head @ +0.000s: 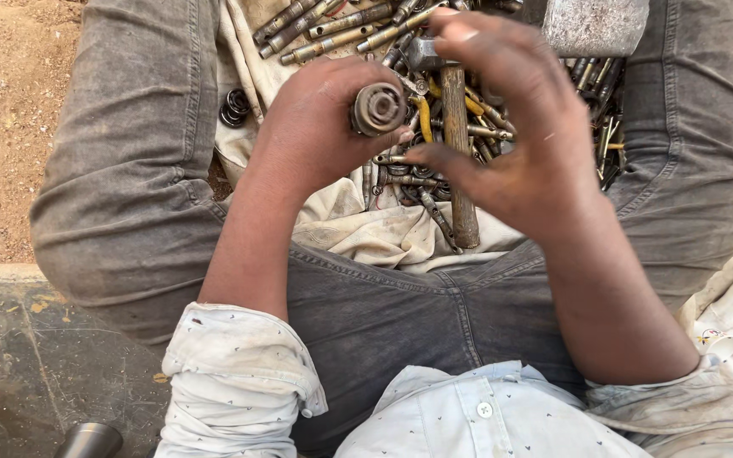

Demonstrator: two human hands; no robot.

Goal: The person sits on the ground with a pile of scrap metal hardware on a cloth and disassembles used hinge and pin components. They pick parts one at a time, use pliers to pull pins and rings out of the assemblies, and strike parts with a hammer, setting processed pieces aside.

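My left hand (320, 127) is shut on a round, rusty metal part (378, 108) with concentric rings on its end face. My right hand (511, 127) hovers just to the right of it, fingers spread and curved, thumb tip close to the part and holding nothing. Both hands are over a dirty white cloth (383, 233) spread between my legs, heaped with several metal rods and small parts (332, 30). A hammer with a wooden handle (458, 153) lies on the heap below my hands.
My legs in grey trousers (137, 161) frame the cloth on both sides. Sandy ground (2, 102) lies to the left, a concrete slab (36, 356) at lower left with a metal cylinder (88, 441). A grey metal block (595, 25) sits at the top right.
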